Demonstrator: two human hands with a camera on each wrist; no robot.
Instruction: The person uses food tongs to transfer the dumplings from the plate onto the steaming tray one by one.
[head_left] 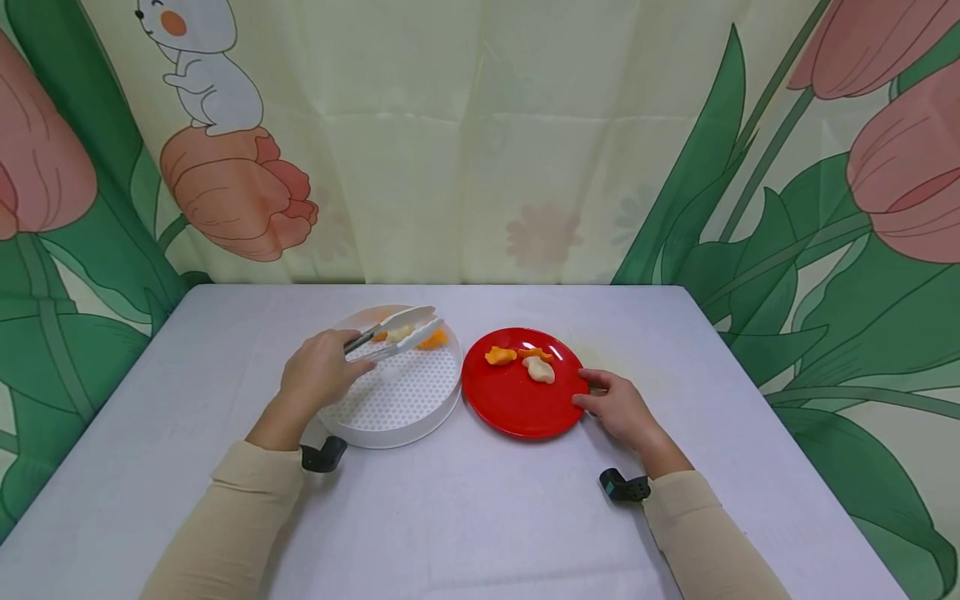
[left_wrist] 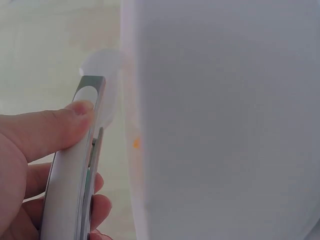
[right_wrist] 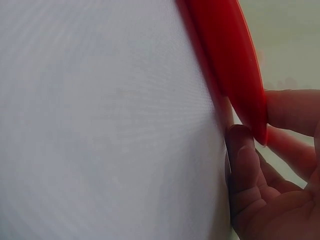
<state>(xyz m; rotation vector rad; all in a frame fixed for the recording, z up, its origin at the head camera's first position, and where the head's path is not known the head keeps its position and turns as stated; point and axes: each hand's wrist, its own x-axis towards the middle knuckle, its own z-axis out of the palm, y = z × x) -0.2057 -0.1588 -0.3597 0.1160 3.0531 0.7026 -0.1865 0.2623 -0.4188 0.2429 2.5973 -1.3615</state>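
My left hand (head_left: 318, 371) holds metal tongs (left_wrist: 70, 175) with pale tips, the thumb lying on the near arm in the left wrist view. The parted tong tips hang over a round white steamer basket (head_left: 397, 396) with a perforated bottom. Orange pieces (head_left: 433, 339) and a cream piece (head_left: 400, 333) lie near its far side, partly behind the tongs. My right hand (head_left: 618, 408) grips the right rim of a red plate (head_left: 517, 408). On that plate are a cream dumpling-shaped piece (head_left: 538, 369) and two orange pieces (head_left: 500, 356).
Basket and plate stand side by side on a table with a white cloth (head_left: 480, 508). Behind the table's far edge hangs a printed curtain (head_left: 480, 167) with tulips and a white animal. Each wrist carries a black camera (head_left: 324, 456).
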